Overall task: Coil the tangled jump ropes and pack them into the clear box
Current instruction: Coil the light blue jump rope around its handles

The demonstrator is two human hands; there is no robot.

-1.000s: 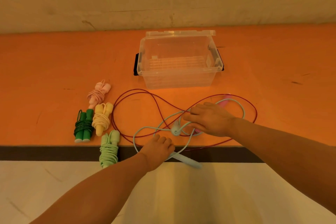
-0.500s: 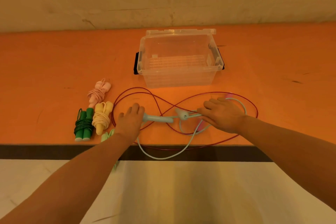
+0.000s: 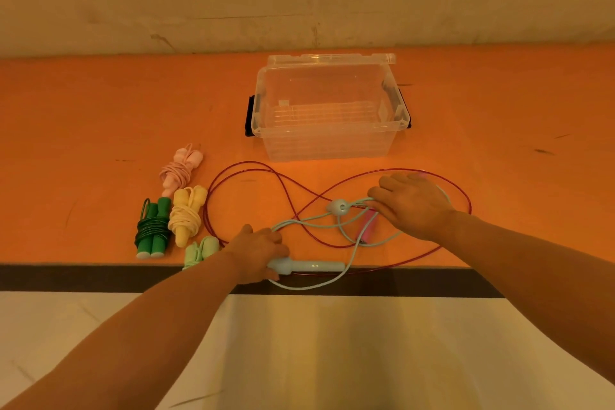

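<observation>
A clear box (image 3: 327, 143) stands open and empty on the orange table, its lid tipped back. In front of it a light blue jump rope (image 3: 352, 255) lies tangled with a thin red rope (image 3: 253, 167). My left hand (image 3: 258, 251) grips one light blue handle (image 3: 316, 266) at the table's front edge. My right hand (image 3: 411, 205) rests on the tangle, fingers on the blue cord beside the other blue handle (image 3: 338, 207) and a pink handle (image 3: 367, 226). Coiled ropes lie at the left: pink (image 3: 179, 170), yellow (image 3: 186, 213), dark green (image 3: 151, 231) and light green (image 3: 199, 251).
The orange table (image 3: 100, 130) ends in a dark front edge (image 3: 83, 276). A pale wall rises behind it, and a light floor lies below. Black latches (image 3: 250, 115) sit on the box's sides.
My left hand has pulled the blue handle back from mid-table to the front edge. My right hand has stayed on the tangle, and the pink handle has come into view.
</observation>
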